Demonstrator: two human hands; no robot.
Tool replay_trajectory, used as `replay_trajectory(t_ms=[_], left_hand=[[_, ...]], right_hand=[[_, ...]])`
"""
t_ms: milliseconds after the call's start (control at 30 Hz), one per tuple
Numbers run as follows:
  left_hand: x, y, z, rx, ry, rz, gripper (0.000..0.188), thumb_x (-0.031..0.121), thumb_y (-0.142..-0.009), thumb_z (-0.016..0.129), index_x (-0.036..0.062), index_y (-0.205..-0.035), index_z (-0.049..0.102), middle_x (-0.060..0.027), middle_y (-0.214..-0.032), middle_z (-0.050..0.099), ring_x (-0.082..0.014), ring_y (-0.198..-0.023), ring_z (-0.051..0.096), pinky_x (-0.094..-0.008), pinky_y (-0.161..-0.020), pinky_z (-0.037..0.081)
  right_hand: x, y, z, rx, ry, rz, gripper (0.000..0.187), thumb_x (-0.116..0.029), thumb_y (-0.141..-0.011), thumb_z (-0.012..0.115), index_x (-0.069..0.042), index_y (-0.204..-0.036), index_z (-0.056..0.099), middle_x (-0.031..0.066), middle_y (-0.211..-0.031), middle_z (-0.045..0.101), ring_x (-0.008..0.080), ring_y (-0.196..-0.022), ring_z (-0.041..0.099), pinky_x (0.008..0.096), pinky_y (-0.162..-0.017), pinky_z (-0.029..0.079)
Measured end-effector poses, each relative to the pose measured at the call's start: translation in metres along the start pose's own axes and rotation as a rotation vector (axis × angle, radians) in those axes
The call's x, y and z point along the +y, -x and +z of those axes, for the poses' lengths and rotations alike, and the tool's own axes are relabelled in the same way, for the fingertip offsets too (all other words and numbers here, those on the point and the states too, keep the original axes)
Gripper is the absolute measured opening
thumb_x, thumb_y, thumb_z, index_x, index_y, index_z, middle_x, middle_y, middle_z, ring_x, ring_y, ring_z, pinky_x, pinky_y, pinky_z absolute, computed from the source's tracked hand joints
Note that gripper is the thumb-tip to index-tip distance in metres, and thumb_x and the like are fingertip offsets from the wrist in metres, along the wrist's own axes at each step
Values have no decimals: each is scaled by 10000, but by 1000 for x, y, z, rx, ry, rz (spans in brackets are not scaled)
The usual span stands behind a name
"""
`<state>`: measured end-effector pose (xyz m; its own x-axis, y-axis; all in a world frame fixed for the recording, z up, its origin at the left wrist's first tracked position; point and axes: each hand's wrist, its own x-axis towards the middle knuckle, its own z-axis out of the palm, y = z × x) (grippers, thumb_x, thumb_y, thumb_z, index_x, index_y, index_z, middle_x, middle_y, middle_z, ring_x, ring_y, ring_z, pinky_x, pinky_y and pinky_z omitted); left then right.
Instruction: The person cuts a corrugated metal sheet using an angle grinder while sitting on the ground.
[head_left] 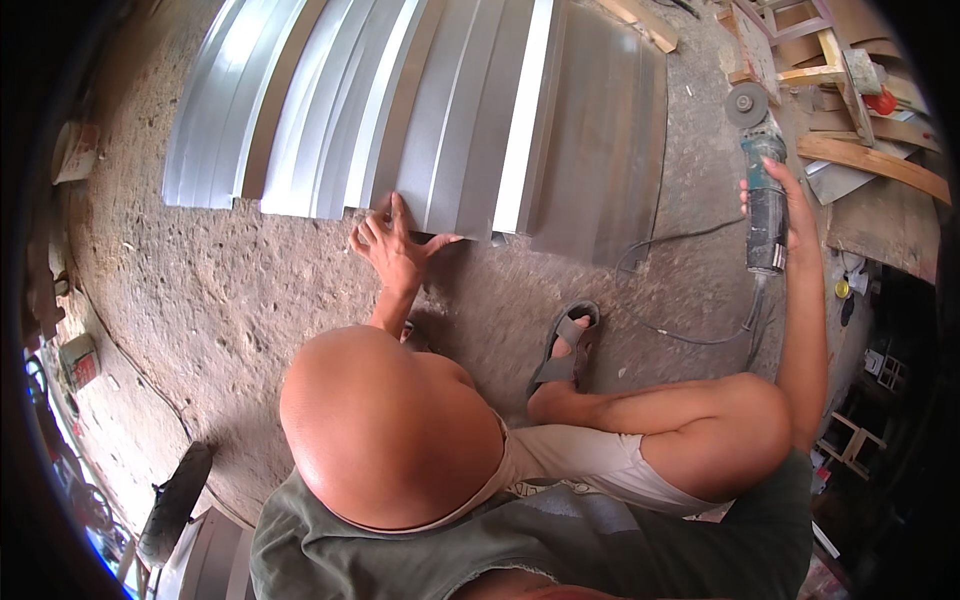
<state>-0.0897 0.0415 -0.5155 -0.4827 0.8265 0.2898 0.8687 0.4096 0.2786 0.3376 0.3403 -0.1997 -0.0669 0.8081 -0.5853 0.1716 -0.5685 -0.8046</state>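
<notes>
A ribbed grey metal sheet [448, 130] lies on the rough floor ahead of me. My left hand [396, 248] rests at its near edge, fingers spread, with one fingertip on the metal and the thumb stretched out along the edge. Out to the right, my right hand [793, 205] is wrapped round the body of an angle grinder [766, 215]. The grinder stands off to the side of the sheet, its round disc [747, 104] at the far end. From its near end a dark power cord [690, 338] trails down to the floor.
Wooden planks [875, 165] and frames are heaped at the right. A wooden strip [645, 22] lies by the sheet's far right corner. My sandalled foot [567, 348] is near the cord. At lower left are a dark wheel [175, 505] and a cable on the floor.
</notes>
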Motion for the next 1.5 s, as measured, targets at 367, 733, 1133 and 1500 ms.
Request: replay_trajectory(t_ms=[367, 733, 1133, 1500], left_hand=[[35, 10, 2, 31, 161, -30, 1190, 753, -646, 841, 106, -1571, 464, -170, -1273, 531, -334, -1145, 487, -572, -1063, 311], [0, 12, -24, -138, 1972, -1052, 327, 135, -1002, 715, 45, -1280, 567, -139, -1200, 688, -272, -1157, 671, -431, -1034, 547], [14, -29, -19, -539, 1769, -862, 92, 99, -977, 740, 17, -1019, 745, -95, -1058, 758, -199, -1002, 727, -395, -945, 594], [63, -47, -2, -612, 1733, -830, 244, 164, -1026, 681, -49, -1148, 681, -156, -1097, 743, -249, -1001, 742, -403, -923, 622]], right_hand=[[27, -15, 8, -35, 28, 98, 470, -388, -927, 772, -29, -1175, 595, 165, -901, 735, 237, -688, 736, 370, -618, 644], [157, 6, -2, -82, -206, 230, 432, -349, -939, 739, 23, -1125, 622, 179, -890, 732, 252, -718, 743, 379, -639, 647], [206, 41, -1, -195, -212, 330, 391, -256, -955, 719, 59, -1160, 614, 193, -919, 730, 264, -756, 748, 378, -662, 641], [233, 56, 41, -185, -135, 383, 350, -222, -920, 767, -8, -1144, 604, 160, -918, 721, 242, -747, 741, 378, -655, 625]])
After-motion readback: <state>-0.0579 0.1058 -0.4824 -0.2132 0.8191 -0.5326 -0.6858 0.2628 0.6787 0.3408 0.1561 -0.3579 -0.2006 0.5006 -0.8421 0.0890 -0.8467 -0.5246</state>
